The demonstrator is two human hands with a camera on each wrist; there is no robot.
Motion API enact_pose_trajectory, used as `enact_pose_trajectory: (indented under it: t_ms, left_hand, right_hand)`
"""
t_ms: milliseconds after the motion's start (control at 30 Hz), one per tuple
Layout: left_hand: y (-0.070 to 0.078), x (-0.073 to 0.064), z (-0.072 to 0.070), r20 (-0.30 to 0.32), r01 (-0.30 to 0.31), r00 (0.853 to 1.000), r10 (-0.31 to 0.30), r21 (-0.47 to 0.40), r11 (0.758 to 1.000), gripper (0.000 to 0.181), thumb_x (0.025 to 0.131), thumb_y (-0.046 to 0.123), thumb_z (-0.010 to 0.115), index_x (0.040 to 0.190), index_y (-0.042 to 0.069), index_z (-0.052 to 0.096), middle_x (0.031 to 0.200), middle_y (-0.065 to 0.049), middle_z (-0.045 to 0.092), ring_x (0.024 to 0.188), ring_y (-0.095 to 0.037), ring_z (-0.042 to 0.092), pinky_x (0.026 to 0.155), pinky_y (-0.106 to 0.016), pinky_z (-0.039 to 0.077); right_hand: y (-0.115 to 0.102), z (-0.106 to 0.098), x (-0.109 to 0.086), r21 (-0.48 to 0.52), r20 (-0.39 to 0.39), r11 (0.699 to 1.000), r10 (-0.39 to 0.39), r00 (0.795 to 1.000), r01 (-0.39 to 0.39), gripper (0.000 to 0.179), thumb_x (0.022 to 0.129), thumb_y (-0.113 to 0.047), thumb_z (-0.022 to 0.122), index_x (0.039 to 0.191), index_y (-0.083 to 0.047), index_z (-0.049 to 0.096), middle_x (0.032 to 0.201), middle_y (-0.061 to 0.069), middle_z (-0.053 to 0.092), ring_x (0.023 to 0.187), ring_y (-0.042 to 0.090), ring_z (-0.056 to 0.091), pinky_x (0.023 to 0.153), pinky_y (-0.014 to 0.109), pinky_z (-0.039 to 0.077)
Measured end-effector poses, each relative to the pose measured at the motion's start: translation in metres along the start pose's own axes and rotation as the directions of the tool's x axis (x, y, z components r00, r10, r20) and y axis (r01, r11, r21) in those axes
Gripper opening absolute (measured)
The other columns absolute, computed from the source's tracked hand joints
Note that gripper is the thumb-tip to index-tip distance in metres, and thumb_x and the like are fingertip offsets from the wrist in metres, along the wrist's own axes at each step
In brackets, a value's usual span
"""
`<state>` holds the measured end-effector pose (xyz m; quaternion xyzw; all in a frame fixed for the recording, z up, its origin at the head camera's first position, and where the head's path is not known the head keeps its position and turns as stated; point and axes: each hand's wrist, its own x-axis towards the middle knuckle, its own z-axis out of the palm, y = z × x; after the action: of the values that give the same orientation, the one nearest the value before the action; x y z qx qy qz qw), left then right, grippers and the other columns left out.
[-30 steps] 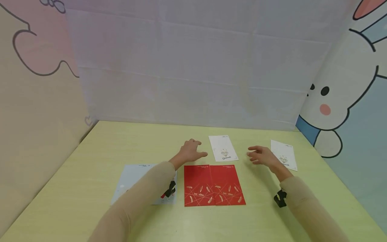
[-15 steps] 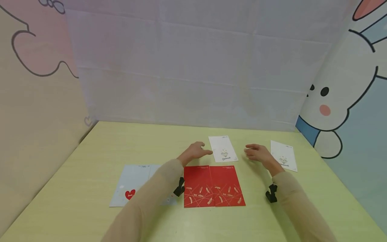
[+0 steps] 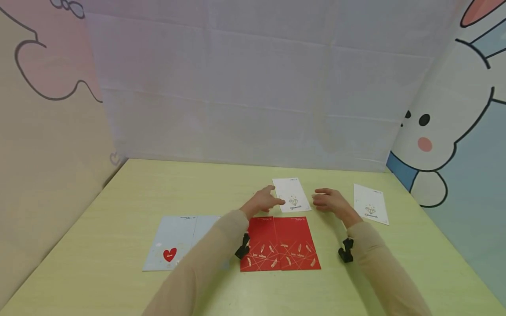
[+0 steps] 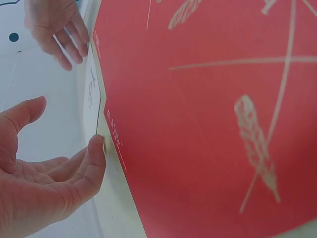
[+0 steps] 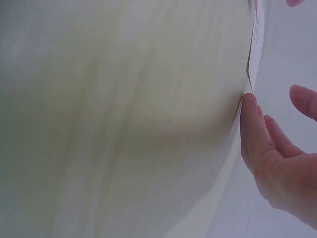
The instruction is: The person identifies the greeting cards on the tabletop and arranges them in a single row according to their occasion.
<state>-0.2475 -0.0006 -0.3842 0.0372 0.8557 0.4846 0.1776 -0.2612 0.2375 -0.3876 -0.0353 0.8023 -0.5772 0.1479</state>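
In the head view, my left hand (image 3: 262,200) is at the left edge of the middle white card (image 3: 292,193), thumb and forefinger spread apart. Its thumb overlaps the card's lower left corner there; whether it touches is unclear. The left wrist view has this hand (image 4: 54,178) holding nothing, fingers slightly bent. Just right of the same card hovers my right hand (image 3: 334,205), its fingers loosely extended. In the right wrist view those fingers (image 5: 257,129) come close to the card's edge. Two red cards (image 3: 298,243) with gold feathers lie side by side under and in front of my left wrist.
Light blue cards (image 3: 170,237), one bearing a red heart, lie at the left, partly hidden by my left sleeve (image 3: 209,254). Another white card (image 3: 370,204) with a diamond print lies at the right. A pale cloth (image 3: 253,87) hangs behind the table (image 3: 99,245).
My left hand has moved right to the middle white card, and my right hand has come left towards it. More of the blue and right-hand white cards shows. The cards stay in place.
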Motion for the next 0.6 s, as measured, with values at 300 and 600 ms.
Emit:
enact_pose_trajectory:
  t_ms: [300,600]
  left_hand:
    - [0.007,-0.005,0.006,0.010,0.003,1.000,-0.003,-0.032,0.999,0.067,0.082,0.027,0.063,0.136,0.007,0.030,0.121,-0.015,0.047,0.096,-0.026,0.054,0.075,-0.035,0.046]
    - [0.007,-0.004,0.008,0.024,0.003,1.000,-0.003,-0.036,0.999,0.065,0.082,0.025,0.062,0.134,0.003,0.031,0.120,-0.016,0.047,0.096,-0.027,0.054,0.074,-0.035,0.047]
  right_hand:
    - [-0.006,0.013,0.003,0.027,-0.038,0.995,0.097,0.995,-0.096,0.049,0.090,-0.008,0.046,0.128,0.016,0.026,0.122,0.032,0.040,0.092,0.023,0.058,0.077,0.031,0.046]
    - [-0.007,0.017,0.002,0.076,-0.021,0.991,0.114,0.993,-0.112,0.052,0.092,-0.009,0.043,0.131,0.016,0.020,0.125,0.033,0.036,0.097,0.027,0.055,0.080,0.033,0.044]
